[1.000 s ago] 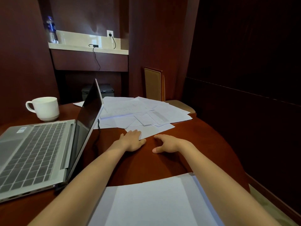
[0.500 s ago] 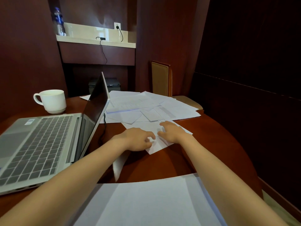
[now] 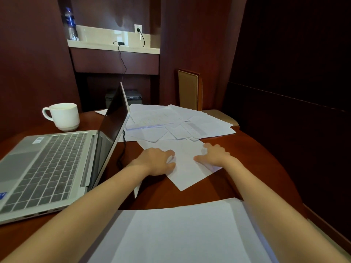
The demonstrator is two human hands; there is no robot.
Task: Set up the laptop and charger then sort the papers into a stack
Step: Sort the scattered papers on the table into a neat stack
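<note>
The loose sheet lies on the round brown table, right in front of me, turned a bit crooked. My left hand is at its 9 o'clock edge. The fingers there are curled in, and they pinch that edge with my thumb. My right hand is on the sheet's 3 o'clock side. Its fingers are spread out and press down flat on the paper. They do not grab anything.

At 12 o'clock from the sheet is the messy pile of papers, and the sheet's far end touches it. At 6 o'clock, close to me, is the neat stack of papers, between my two arms.

At 9 o'clock is the laptop. It is open and its screen is dark. A black charger cord comes down behind the screen onto the table. Far away at 11 o'clock, the charger brick sits on a pale shelf, and a plug is in the wall socket.

A white mug stands at 10 o'clock, just past the laptop. A water bottle stands at the shelf's 9 o'clock end. A chair is at 1 o'clock, behind the messy pile.
</note>
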